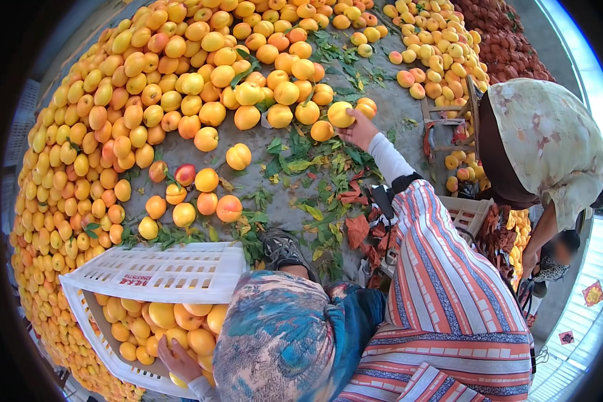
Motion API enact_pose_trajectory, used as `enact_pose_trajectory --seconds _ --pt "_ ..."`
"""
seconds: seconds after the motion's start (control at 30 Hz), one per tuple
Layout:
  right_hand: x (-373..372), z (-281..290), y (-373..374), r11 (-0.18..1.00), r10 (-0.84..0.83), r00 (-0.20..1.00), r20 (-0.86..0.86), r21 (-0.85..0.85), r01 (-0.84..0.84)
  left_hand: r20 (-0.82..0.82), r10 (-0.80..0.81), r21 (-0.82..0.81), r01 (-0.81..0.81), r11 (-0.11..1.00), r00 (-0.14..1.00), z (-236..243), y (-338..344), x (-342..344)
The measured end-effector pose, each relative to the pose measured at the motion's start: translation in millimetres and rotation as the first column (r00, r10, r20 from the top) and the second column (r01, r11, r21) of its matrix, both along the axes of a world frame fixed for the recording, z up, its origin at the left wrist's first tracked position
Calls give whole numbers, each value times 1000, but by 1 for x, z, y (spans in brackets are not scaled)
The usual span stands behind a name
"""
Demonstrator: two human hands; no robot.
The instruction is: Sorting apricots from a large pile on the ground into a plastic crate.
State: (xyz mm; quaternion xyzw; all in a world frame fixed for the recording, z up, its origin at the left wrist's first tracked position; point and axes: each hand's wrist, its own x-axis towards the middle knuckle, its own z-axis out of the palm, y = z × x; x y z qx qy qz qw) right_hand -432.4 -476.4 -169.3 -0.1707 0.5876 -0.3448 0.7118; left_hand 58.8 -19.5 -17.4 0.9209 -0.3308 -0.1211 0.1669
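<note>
Yellow peaches [194, 84] with orange and red blushes lie in a wide heap ahead and to the left. My right hand [360, 129] reaches out to the heap's near right edge, its fingers closed around the side of a yellow peach [341, 114]. Another peach touches that one on its right. At the lower left, a white plastic crate [174, 271] stands beside my leg, partly filled with peaches [164, 315]. My left hand [179, 362] is inside it, fingers spread over the fruit. It is unclear whether anything sits under that palm.
Green leaves [301, 161] and reddish wrapping scraps [356, 231] litter the grey floor. Several loose peaches [206, 203] lie before the crate. At right, a person [543, 141] bends beside a wooden stool [472, 120]; a second crate [465, 213] and another peach heap [442, 53] are nearby.
</note>
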Motion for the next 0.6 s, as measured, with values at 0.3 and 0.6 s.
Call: enact_pose_trajectory --seconds 0.3,0.6 --pt "108 89 46 930 348 640 685 -164 -330 77 -160 -91 167 982 984 16 -11 0" --pt "300 209 131 202 945 87 314 -353 -914 -464 -257 -633 -115 765 848 70 -75 -82"
